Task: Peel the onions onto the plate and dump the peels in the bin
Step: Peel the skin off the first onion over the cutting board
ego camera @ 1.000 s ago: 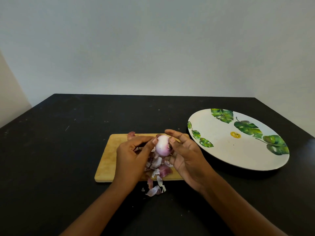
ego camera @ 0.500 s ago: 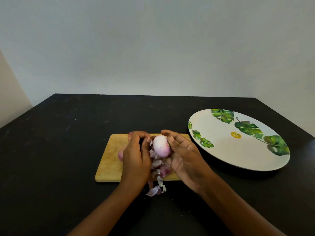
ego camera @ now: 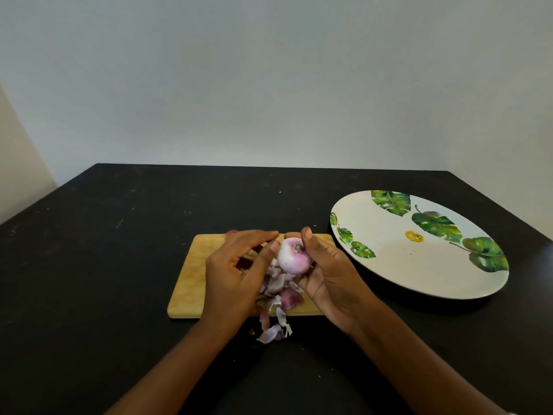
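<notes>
My right hand (ego camera: 332,277) cups the pale purple round onion (ego camera: 294,259) over the wooden cutting board (ego camera: 191,277) so the papery purple peels (ego camera: 279,286) land there; my left hand (ego camera: 236,277) has loose fingers, thumb at the skin.

Left hand (ego camera: 236,274): centre frame, fingers loosely curved, thumb tip touching the onion (ego camera: 294,259).
Right hand (ego camera: 329,277): just right, cupping it, thumb over top.
Forearms: from bottom edge, angled inward.

Pretty sure it's a home kitchen: wooden cutting board (ego camera: 191,277), leaf-print plate (ego camera: 404,265) and onion peels (ego camera: 278,286) on a black table (ego camera: 119,265), plain wall (ego camera: 269,85) behind.
</notes>
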{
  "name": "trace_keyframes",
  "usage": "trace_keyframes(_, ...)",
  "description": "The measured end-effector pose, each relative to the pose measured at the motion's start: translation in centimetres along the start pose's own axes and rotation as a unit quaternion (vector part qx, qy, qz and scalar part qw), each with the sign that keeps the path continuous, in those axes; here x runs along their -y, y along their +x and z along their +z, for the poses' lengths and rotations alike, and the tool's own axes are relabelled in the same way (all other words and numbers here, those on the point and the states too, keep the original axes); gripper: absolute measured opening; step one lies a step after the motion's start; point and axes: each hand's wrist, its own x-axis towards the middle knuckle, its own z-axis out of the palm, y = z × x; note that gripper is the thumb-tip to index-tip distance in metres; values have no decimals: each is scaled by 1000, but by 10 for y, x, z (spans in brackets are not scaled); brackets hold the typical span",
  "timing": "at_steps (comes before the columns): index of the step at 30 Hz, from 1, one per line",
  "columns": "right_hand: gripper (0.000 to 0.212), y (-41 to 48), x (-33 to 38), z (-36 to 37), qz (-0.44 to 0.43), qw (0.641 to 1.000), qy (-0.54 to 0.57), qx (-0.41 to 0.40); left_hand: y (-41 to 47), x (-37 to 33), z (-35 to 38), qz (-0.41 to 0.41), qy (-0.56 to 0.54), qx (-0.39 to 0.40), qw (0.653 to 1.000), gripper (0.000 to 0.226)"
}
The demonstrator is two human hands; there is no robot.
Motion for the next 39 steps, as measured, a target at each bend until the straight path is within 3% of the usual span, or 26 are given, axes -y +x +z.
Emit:
trace_keyframes(7,33,0,4,-4,-18,998,-66,-12,0,3,-4,102,58,67,991,21)
trace_keyframes(12,37,-1,4,-6,-38,984,-173,-21,1,5,-7,223,179,93,954,21)
trace_keyframes(16,37,-2,3,-8,-55,982,-183,-12,1,4,-8,260,212,92,938,19)
trace_keyframes(28,25,-4,1,-12,-103,968,-226,41,-3,3,-4,239,221,50,944,7)
trace_keyframes(39,9,-5,0,-14,-117,956,-269,21,-6,2,0,186,207,35,960,11)
